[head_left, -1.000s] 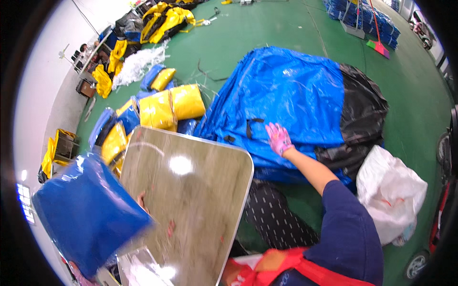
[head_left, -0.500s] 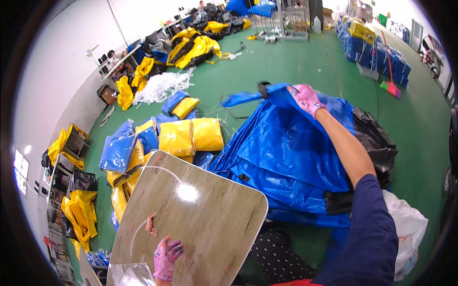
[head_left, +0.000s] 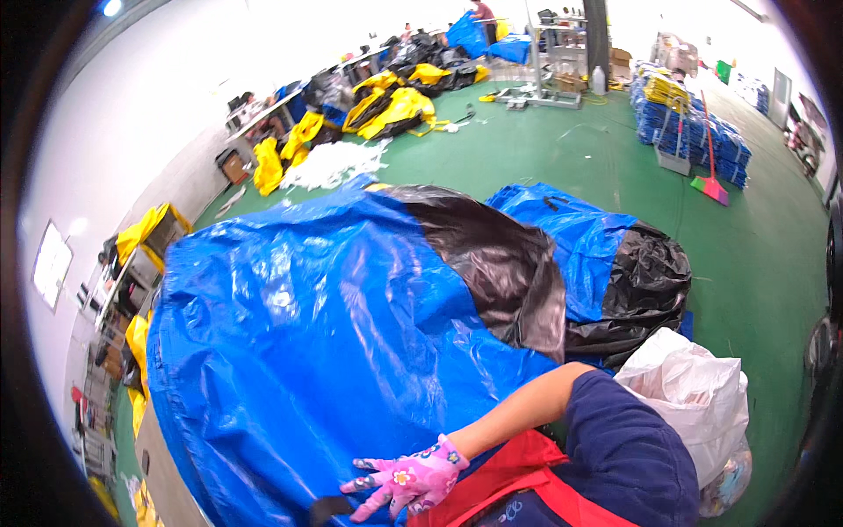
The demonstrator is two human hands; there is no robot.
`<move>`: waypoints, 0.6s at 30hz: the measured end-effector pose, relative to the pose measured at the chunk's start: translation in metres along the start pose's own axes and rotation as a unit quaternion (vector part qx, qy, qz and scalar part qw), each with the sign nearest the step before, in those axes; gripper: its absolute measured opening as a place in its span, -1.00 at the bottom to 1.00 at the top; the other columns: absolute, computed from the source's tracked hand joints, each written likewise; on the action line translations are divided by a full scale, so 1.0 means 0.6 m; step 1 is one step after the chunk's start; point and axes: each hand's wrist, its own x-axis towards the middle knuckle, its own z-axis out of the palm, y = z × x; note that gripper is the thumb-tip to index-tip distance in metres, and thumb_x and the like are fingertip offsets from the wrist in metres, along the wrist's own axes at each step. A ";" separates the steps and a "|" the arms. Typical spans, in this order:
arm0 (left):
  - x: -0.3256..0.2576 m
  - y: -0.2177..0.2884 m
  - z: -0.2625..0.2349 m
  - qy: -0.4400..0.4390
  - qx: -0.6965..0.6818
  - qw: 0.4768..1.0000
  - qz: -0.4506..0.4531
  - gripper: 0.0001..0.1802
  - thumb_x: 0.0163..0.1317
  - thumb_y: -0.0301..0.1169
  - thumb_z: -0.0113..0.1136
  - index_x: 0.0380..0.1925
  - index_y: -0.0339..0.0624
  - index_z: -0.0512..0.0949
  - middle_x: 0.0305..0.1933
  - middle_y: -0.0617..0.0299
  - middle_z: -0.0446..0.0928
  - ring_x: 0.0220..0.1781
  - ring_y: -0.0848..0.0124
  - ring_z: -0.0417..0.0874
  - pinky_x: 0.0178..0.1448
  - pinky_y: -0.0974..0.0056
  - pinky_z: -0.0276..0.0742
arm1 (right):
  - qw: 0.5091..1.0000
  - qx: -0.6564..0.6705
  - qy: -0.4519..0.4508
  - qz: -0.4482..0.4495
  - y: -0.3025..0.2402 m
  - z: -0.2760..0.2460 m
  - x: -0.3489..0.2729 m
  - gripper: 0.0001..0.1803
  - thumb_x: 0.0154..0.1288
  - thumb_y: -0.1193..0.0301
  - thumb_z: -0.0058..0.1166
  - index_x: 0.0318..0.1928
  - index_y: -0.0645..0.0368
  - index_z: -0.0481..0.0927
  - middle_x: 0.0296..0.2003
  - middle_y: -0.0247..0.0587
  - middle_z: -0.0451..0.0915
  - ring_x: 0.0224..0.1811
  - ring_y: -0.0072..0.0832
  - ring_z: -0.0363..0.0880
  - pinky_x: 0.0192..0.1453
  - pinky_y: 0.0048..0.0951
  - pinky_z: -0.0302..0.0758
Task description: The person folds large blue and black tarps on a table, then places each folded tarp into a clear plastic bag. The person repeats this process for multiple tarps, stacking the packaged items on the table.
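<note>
A large blue plastic sheet point(head_left: 351, 290) with a black section point(head_left: 492, 255) covers the wood-look table, of which only an edge point(head_left: 167, 457) shows at the left. My right hand point(head_left: 408, 479), in a pink flowered glove, lies on the sheet close to my body, its fingers spread and gripping nothing. Beside its fingertips is a short black strap point(head_left: 329, 509). My left hand does not show.
Behind the sheet lies another blue and black pile point(head_left: 606, 255). A white plastic bag point(head_left: 689, 386) stands at my right. Far off are yellow pieces point(head_left: 395, 110) by sewing tables, blue stacks point(head_left: 659, 119) and a red broom point(head_left: 709, 186).
The blue sheet has come off the floor pile and now spreads over the table, hiding the yellow and blue packages. My right hand has let go and moved in toward me; my left has dropped from sight.
</note>
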 end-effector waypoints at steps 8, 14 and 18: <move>-0.205 -0.110 -0.264 -0.106 0.696 0.705 0.087 -0.70 0.24 -0.25 0.17 -0.10 -0.18 0.51 -0.23 0.11 0.59 -0.14 0.15 0.63 -0.10 0.11 0.54 | 0.948 -0.002 -0.317 0.031 0.045 0.288 0.016 -0.55 0.25 -0.01 0.05 0.07 -0.14 0.54 0.41 -0.30 0.20 0.49 0.08 -0.03 0.33 0.50 -0.05; -0.422 -0.193 -0.522 0.292 0.622 0.685 -0.243 -0.62 0.34 -0.17 -0.02 -0.15 -0.29 0.54 -0.34 -0.03 0.60 -0.28 0.18 0.63 -0.17 0.12 0.52 | 0.971 -0.084 0.104 0.196 0.171 0.011 0.004 -0.38 0.25 -0.13 0.02 0.16 0.00 0.51 0.17 0.00 0.47 0.21 -0.10 0.45 0.27 -0.07 0.36; -0.444 -0.253 -0.529 0.356 0.705 0.509 -0.343 -0.47 0.28 -0.19 0.07 0.13 -0.33 0.34 0.11 -0.21 0.43 0.15 -0.03 0.47 0.19 0.08 0.40 | 0.792 -0.443 0.020 0.419 0.289 -0.130 -0.181 -0.35 0.28 -0.20 -0.09 0.18 -0.07 0.53 0.16 0.03 0.50 0.19 -0.10 0.49 0.31 -0.14 0.35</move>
